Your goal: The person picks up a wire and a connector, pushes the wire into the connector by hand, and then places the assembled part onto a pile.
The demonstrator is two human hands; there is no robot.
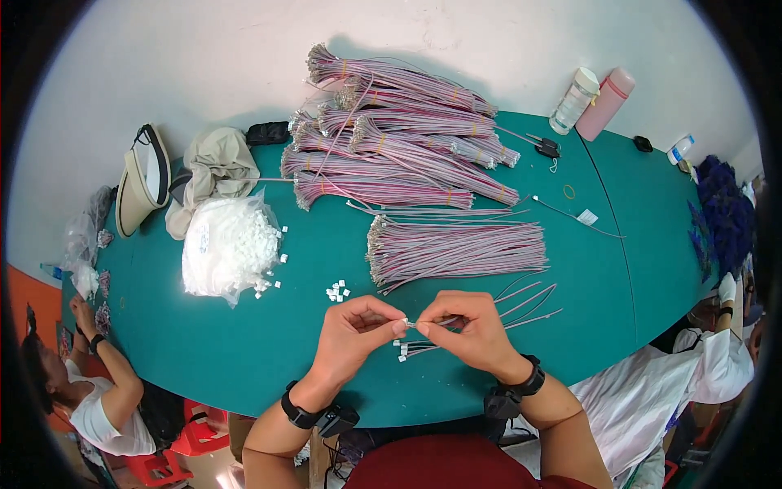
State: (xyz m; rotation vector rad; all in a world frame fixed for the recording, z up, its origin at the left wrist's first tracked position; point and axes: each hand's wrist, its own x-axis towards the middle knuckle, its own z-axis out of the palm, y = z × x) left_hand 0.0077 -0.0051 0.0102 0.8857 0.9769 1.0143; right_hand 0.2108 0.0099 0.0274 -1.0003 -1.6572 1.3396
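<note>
I am in a small assembly workshop, at a long green surface [244, 342] against a white wall. Tied bundles of pink-grey wires [399, 138] lie stacked beside a loose fan of wires [456, 248] and a bag of white connectors [228, 244]. Other workers [90, 399] sit at both ends handling similar parts.

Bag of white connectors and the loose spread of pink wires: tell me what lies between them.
In the head view, mostly bare green table separates the bag of white connectors from the loose wire spread; a small cluster of loose white connectors sits lower.
</note>
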